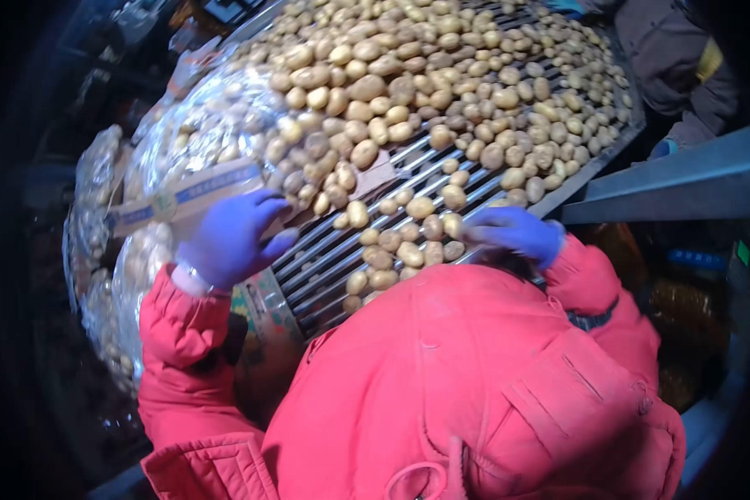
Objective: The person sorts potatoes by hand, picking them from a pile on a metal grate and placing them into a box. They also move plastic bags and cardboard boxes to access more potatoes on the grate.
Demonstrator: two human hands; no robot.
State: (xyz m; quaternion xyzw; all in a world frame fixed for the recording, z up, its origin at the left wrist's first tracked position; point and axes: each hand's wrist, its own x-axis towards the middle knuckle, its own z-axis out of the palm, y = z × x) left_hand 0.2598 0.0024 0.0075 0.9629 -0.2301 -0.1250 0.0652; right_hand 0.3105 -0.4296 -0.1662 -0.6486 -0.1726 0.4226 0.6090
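Observation:
My left hand [235, 237], in a purple-blue glove, hovers over the left edge of the metal bar rack [304, 265]. Its thumb and fingers are apart and hold nothing. On the right, my right hand [517, 235] wears the same kind of glove, with its fingers stretched toward a loose cluster of potatoes [410, 254] on the bars; the fingertips are right beside the outermost ones. A large heap of potatoes [375, 87] covers the far part of the rack. Beside my left hand stands a cardboard box [200, 193] with blue print, lined with clear plastic.
Clear plastic bags filled with potatoes [217, 125] line the left side. A grey metal beam [667, 185] juts in from the right. Another person in dark clothing [662, 50] stands at the far right. A printed carton [267, 312] sits below my left hand.

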